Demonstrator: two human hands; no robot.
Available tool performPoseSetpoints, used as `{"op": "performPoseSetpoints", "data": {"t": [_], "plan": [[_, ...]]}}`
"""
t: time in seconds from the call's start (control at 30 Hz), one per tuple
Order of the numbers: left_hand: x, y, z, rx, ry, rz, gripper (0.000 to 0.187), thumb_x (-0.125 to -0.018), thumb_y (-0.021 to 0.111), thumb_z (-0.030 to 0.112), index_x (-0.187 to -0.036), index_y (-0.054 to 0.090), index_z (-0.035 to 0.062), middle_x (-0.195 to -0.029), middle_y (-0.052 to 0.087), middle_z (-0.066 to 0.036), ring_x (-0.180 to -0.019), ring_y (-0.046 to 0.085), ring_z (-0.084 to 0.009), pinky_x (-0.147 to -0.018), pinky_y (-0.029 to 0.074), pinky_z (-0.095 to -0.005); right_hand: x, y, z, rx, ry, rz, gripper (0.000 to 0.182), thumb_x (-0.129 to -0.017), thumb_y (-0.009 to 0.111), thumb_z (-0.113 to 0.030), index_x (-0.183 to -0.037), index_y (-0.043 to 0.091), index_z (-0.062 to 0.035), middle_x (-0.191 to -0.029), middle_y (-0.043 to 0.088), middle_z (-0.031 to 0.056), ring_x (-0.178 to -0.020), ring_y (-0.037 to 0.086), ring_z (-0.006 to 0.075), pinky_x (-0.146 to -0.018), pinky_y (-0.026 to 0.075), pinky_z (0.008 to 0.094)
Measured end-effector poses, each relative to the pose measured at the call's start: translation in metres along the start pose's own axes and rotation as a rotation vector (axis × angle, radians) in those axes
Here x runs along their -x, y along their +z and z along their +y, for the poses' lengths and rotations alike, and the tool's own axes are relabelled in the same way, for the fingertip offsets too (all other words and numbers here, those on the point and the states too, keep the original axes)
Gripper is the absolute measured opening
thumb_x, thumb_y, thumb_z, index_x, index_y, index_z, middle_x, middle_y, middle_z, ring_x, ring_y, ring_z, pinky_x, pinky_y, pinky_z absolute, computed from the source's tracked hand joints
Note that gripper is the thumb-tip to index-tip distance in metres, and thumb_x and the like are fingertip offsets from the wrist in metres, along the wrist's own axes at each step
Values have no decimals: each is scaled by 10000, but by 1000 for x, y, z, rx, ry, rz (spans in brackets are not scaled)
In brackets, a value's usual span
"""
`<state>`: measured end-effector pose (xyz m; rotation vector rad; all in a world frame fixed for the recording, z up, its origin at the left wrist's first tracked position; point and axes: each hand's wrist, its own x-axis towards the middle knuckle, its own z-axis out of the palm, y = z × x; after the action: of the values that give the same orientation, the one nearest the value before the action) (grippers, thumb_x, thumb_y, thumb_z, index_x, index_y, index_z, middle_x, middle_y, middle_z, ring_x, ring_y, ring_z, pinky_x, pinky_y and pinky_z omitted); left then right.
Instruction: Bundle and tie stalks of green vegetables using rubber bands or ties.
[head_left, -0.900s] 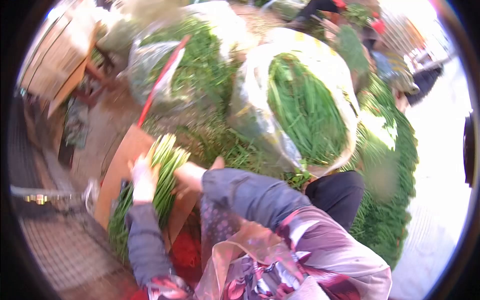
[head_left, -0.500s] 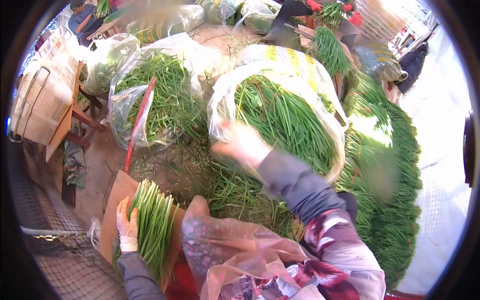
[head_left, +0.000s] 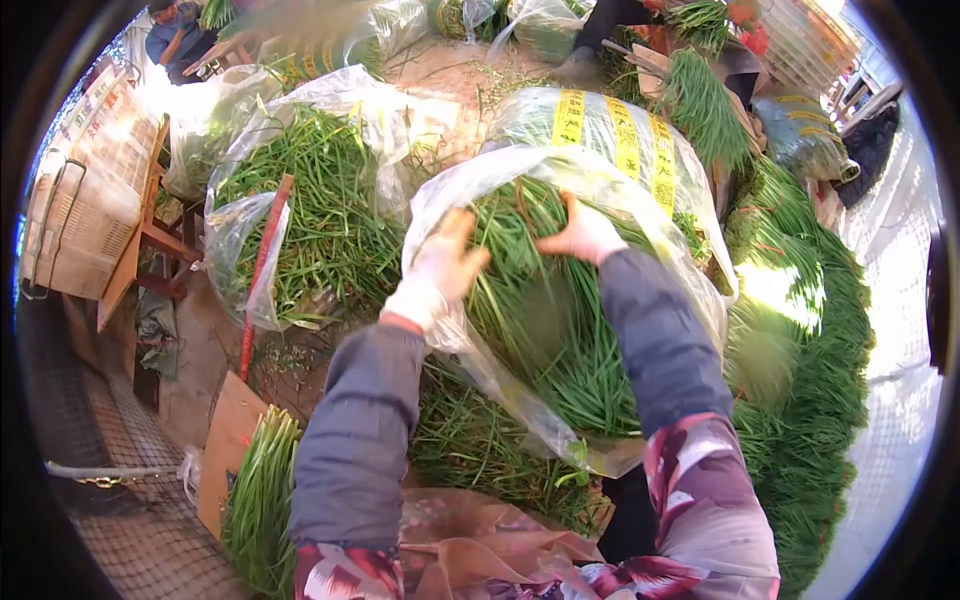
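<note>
Greens (head_left: 595,385) lie inside the central bag (head_left: 510,162) — a second bag (head_left: 350,90) to its left, piled bundles (head_left: 810,400) to its right.

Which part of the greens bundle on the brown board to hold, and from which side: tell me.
Take the greens bundle just below its pale stem ends, probably best from above: they lie side by side, uncovered, against the brown board; the left sleeve borders the bundle's right side.

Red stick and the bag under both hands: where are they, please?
Red stick (head_left: 265,262), head view: around the middle of its length.
Bag (head_left: 560,165), head view: far side of its plastic rim.
</note>
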<state>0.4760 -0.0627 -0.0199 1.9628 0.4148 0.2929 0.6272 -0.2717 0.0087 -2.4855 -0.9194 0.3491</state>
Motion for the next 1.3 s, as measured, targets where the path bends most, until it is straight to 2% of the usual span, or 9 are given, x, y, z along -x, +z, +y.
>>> {"op": "performPoseSetpoints", "data": {"t": [0.13, 0.33, 0.57, 0.7, 0.87, 0.97, 1.07, 1.2, 1.3], "plan": [[0, -10, -14, 142, 19, 112, 608, -897, 608, 238, -1404, 361, 10, -1370, 456, -195, -1278, 429, -277, -1053, 333, -329, 69, 29, -9, 232, -217, 393, 928, -575, 819, -372, -1346, 401, -68, -948, 615, 140, -937, 592, 303, -959, 396, 431], [92, 7, 48, 315, 130, 487, 525, -894, 645, 178, -1338, 428, 2, -1136, 568, -101, -886, 571, -150, -829, 483, -281, 103, 35, -14, 234, -281, 347, 909, -535, 848, -234, -1334, 430, -124, -955, 597, 97, -1004, 563, 280, -1015, 346, 442], [115, 71, 58, 1008, -198, 583, 841, -777, 762, 73, -1440, 244, 78, -1357, 379, -131, -1139, 482, -226, -965, 424, -358, 104, 19, -15, 372, -331, 329, 871, -549, 837, -230, -1328, 452, -179, -1005, 613, 70, -1126, 526, 257, -1087, 206, 535], [146, 60, 59, 959, -10, 700, 877, -783, 747, 135, -1469, 202, 103, -1398, 361, -132, -1223, 431, -260, -982, 394, -382, 138, -10, -27, -29, -287, 345, 824, -573, 768, -120, -1333, 453, -157, -990, 626, 96, -941, 615, 290, -888, 475, 389], [176, 78, 66, 1039, 250, 279, 947, -713, 754, -5, -1474, 199, 101, -1467, 317, -172, -1259, 421, -218, -999, 401, -337, 196, -22, -73, 117, -290, 85, 760, -602, 726, -102, -1319, 484, -165, -936, 654, 144, -843, 657, 308, -733, 539, 396], [184, 60, 132, 1157, -40, 333, 829, -694, 768, -45, -1405, 354, 53, -1200, 593, -133, -1036, 593, -196, -878, 495, -303, 230, -25, -107, 127, -180, -66, 687, -702, 716, -325, -1288, 480, -54, -912, 651, 173, -819, 663, 324, -713, 533, 418], [208, 32, 156, 1224, -49, 286, 616, -762, 641, -88, -1327, 422, 23, -973, 626, -113, -802, 658, -238, -802, 558, -375, 261, -64, -127, 49, -284, -170, 793, -667, 753, -461, -1285, 490, -40, -960, 653, 192, -851, 652, 350, -771, 520, 418], [251, -21, 185, 1220, 64, 317, 532, -760, 568, -110, -1266, 460, 15, -892, 606, -102, -760, 655, -259, -768, 572, -439, 311, -105, -116, -231, -380, 286, 903, -583, 850, -351, -1321, 463, -2, -1236, 565, 201, -1161, 534, 335, -983, 424, 382], [274, -31, 224, 1116, 115, 210, 537, -758, 574, -104, -1267, 453, 19, -896, 622, -108, -749, 654, -262, -783, 565, -424, 338, -82, -123, -469, -414, -4, 891, -605, 863, -262, -1335, 437, 19, -1304, 519, 182, -1211, 496, 265, -1044, 373, 354]]}}
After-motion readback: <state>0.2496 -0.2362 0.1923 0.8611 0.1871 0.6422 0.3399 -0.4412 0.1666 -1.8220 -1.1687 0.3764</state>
